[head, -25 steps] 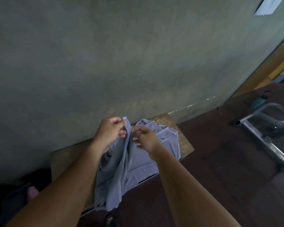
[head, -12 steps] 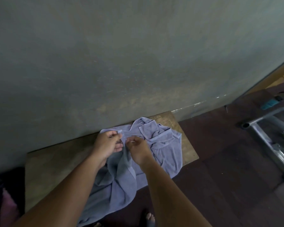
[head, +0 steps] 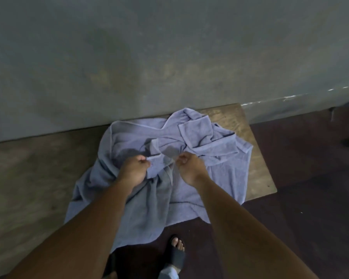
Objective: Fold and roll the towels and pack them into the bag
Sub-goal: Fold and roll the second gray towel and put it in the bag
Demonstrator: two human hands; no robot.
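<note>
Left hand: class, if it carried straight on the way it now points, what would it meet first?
The left hand points away from the person. It would probably first meet more of the crumpled lavender-blue terry towel it pinches, then the grey wall; depth is unclear.

both hands (head: pixel 136 168) (head: pixel 189 168) pinch a crumpled blue towel (head: pixel 206 150) lying on the wooden table (head: pixel 28 178).

A plain, dim room, likely a home's utility or back space: a bare, stained grey wall (head: pixel 169 57) meets a dark reddish floor (head: pixel 300 178), and a worn wooden table (head: pixel 256 158) stands with its far edge against the wall. A sandalled foot (head: pixel 177 250) rests at the table's near edge.
</note>
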